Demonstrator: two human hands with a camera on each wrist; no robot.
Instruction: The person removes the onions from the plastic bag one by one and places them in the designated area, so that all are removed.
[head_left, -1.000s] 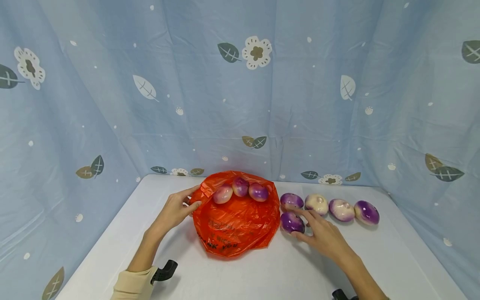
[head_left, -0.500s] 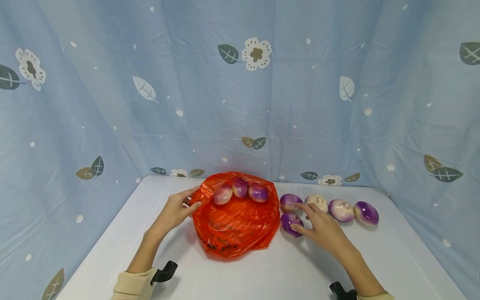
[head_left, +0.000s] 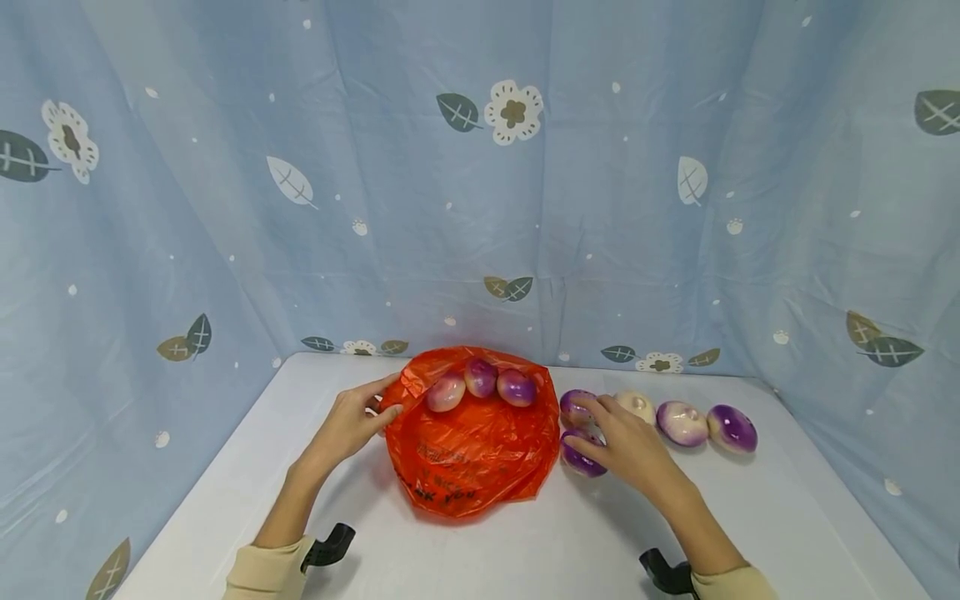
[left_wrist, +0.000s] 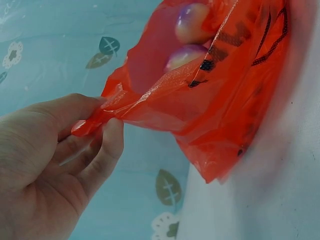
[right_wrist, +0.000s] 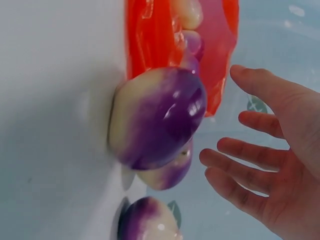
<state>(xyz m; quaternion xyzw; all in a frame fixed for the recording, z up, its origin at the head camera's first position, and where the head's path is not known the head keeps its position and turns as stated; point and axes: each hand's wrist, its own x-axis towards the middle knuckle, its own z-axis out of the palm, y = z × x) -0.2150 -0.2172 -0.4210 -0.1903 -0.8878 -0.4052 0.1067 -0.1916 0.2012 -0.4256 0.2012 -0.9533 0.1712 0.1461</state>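
My left hand [head_left: 351,422] pinches the left rim of a red plastic bag [head_left: 487,454], its thumb and fingers drawing the film to a fold in the left wrist view. Inside the bag, toward the back, lie three glossy purple-and-cream turnip-like vegetables [head_left: 481,377]. Just right of the bag, one similar vegetable [head_left: 585,465] lies at the front and another [head_left: 573,408] behind it. Over this pair hovers my right hand [head_left: 636,446], partly covering them. In the right wrist view its fingers are spread and apart from the nearest purple vegetable [right_wrist: 160,117].
Farther right, in a row along the back, sit a cream vegetable [head_left: 636,406], a purple-and-white one [head_left: 682,423] and a dark purple one [head_left: 732,429]. The white table [head_left: 525,550] meets a blue patterned curtain [head_left: 420,233] behind and at both sides.
My right hand has lifted off the front vegetable near the bag and shifted slightly left, over the pair. My left hand and the bag stay as they were.
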